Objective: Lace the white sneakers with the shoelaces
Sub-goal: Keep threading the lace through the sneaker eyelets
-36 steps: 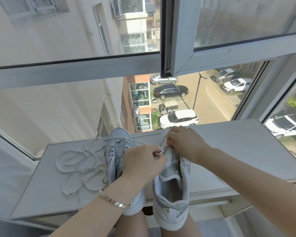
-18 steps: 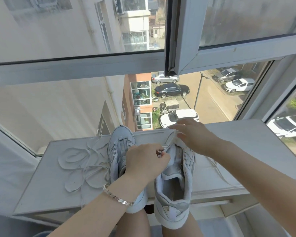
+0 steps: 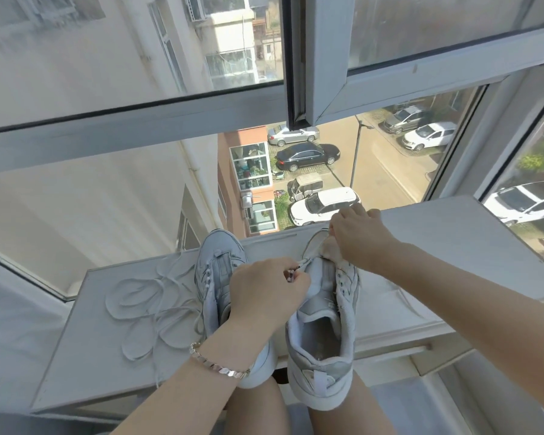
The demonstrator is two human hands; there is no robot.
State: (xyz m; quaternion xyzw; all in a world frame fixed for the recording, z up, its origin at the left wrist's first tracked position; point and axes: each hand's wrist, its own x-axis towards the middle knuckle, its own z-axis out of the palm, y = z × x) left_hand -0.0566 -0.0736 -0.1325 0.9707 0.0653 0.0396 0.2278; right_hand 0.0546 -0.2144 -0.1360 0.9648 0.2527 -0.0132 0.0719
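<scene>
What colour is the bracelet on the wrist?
The bracelet on the left wrist is shiny rose-gold with metal links, shown in the head view.

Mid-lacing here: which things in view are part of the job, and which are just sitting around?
In the job: right sneaker, lace end pinched by the left hand, right hand at its toe, left sneaker, loose shoelace.

Just there: sill, bracelet, open window frame, parked cars outside.

Left hand (image 3: 266, 293) hides left sneaker (image 3: 215, 277) heel; right fingertips hidden.
</scene>
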